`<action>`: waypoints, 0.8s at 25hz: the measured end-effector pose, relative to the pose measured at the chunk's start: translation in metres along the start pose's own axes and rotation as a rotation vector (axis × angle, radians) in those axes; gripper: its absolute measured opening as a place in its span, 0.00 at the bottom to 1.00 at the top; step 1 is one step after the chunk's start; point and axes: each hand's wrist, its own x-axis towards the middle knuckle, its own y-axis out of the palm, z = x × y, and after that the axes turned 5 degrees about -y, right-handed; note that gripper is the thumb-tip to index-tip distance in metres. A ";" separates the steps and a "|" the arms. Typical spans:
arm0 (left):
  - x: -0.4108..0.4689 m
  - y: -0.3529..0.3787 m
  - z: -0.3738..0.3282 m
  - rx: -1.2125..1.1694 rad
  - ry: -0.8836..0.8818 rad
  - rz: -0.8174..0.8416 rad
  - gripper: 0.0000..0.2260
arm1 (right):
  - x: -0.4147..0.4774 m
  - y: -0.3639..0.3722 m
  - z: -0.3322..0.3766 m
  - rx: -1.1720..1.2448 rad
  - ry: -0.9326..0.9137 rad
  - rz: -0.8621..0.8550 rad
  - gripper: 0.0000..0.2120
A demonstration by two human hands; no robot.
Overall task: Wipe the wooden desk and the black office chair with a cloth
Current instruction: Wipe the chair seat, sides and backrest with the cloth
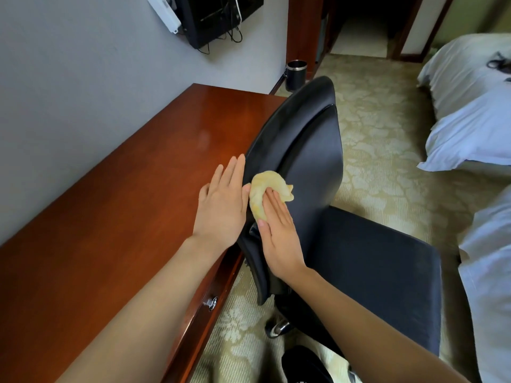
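The black office chair [309, 150] stands beside the glossy wooden desk [116, 205], its backrest leaning toward the desk edge. My right hand [279, 230] lies flat with straight fingers on a crumpled yellow cloth [265, 186] and presses it against the inner face of the backrest. My left hand [224, 203] is flat too, fingers straight, resting against the backrest's outer edge on the desk side. The chair's dark seat [373, 277] extends to the right, under my right forearm.
A grey wall runs behind the desk, with a black wall-mounted screen [218, 17] and cables above. A black bin [296, 74] stands on the patterned carpet [381, 139]. White bedding [470, 111] fills the right side. A drawer lock [211, 302] shows on the desk front.
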 end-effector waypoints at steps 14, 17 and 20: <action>0.002 -0.006 -0.009 0.451 -0.045 -0.036 0.27 | 0.183 -0.074 -0.050 0.234 0.362 -0.078 0.24; 0.003 -0.007 -0.010 0.469 -0.056 -0.029 0.28 | 0.201 -0.085 -0.058 0.262 0.485 -0.087 0.23; 0.002 -0.007 -0.010 0.451 -0.063 -0.020 0.28 | 0.190 -0.079 -0.049 0.345 0.491 -0.154 0.23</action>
